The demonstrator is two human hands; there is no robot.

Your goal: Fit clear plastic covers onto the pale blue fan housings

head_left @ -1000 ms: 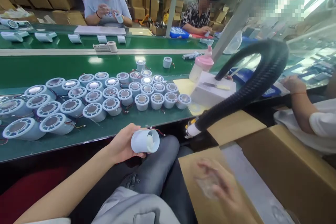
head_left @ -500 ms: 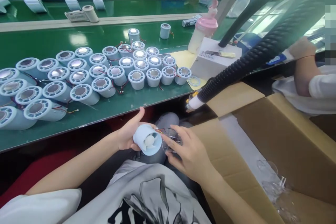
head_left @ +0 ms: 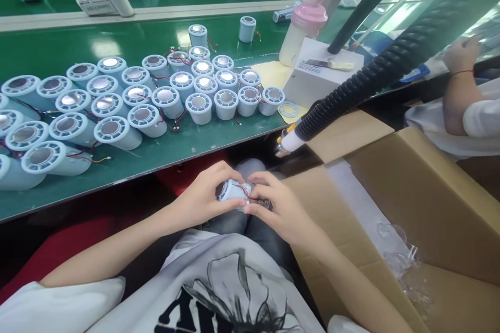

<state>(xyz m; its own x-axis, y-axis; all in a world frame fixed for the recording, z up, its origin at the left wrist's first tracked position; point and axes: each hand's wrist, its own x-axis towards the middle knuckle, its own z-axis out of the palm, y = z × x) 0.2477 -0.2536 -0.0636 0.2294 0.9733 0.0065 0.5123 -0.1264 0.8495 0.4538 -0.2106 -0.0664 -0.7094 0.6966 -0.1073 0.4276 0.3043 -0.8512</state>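
Landmark: the green conveyor belt [head_left: 117, 47]. On its left and middle portion stand rows of pale-blue fan housings [head_left: 156, 96], grilles up, red wires trailing between them. Below the belt's near edge, over the lap, the left hand [head_left: 203, 200] has closed its fingers around one fan housing [head_left: 231, 190], which half a second earlier lay open-mouthed in a looser grip. The right hand [head_left: 279, 213], previously beside the housing with a clear part, now pinches thumb and fingers against the housing's end; the clear part appears seated, though it is largely hidden. Right of the belt: a black corrugated hose [head_left: 375, 75], an open cardboard box [head_left: 437, 203], a co-worker's arm [head_left: 457, 93]
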